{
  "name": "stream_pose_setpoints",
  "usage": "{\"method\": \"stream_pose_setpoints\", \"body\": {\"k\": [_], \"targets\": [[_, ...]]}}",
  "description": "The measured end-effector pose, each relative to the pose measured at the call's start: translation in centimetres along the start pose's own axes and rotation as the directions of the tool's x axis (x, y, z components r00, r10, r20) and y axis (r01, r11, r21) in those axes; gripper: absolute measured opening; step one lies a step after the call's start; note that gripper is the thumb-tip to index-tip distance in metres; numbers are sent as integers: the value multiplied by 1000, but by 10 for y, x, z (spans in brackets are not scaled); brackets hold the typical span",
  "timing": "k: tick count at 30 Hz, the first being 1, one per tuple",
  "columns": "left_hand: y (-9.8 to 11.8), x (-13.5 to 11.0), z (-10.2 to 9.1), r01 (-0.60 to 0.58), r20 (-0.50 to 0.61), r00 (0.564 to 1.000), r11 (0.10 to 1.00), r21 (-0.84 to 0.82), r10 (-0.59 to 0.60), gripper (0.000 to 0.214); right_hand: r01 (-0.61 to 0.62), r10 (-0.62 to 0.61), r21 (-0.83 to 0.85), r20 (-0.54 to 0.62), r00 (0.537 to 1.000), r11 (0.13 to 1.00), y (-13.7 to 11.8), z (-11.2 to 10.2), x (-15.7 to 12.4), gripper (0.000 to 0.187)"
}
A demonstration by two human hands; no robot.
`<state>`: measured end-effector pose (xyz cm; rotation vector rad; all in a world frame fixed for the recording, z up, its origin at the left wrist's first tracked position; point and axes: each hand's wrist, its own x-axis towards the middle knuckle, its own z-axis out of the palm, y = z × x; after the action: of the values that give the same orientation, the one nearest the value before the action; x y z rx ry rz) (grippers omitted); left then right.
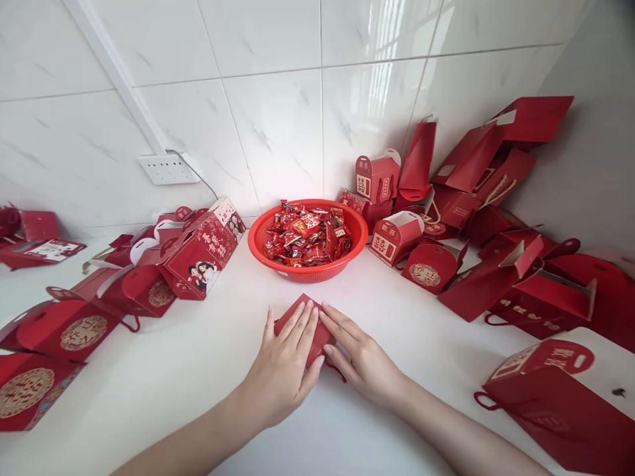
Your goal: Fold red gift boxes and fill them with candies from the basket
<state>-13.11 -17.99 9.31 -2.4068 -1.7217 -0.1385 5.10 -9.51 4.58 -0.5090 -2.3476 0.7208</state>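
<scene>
A small red paper gift box [321, 338] lies on the white tabletop in front of me, partly covered by my hands. A bit of dark red cord shows at its near right edge. My left hand [280, 363] rests flat across its top, fingers stretched out and slightly apart. Along the right edge of the box lies my right hand [370, 363], its fingers extended and touching the box, thumb at the near side. I cannot tell whether the box is folded flat. Just beyond it stands a red plastic basket [307, 272] filled with small red-wrapped sweets [310, 231].
Red gift boxes [198, 254] stand in a row on the left. More boxes [397, 241] and gift bags [471, 158] are piled at the right, with a large box [570, 403] at the near right. A power socket [169, 170] is on the tiled wall [278, 132].
</scene>
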Motion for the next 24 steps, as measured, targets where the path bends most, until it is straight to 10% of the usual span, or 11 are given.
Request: {"method": "stream_pose_setpoints", "body": {"k": [9,20,24], "targets": [[-43,-27,-6,344,103,933,939,18,-344,57,-49,49,-25,2,999,999,10,-12,-10,41],[-131,-153,-24,852,35,467,460,252,-884,66,1,2,-57,43,999,998,7,-12,-15,35],[-166,-182,-29,894,42,402,402,197,-915,64,11,-7,-59,56,998,998,7,-10,-15,35]]}}
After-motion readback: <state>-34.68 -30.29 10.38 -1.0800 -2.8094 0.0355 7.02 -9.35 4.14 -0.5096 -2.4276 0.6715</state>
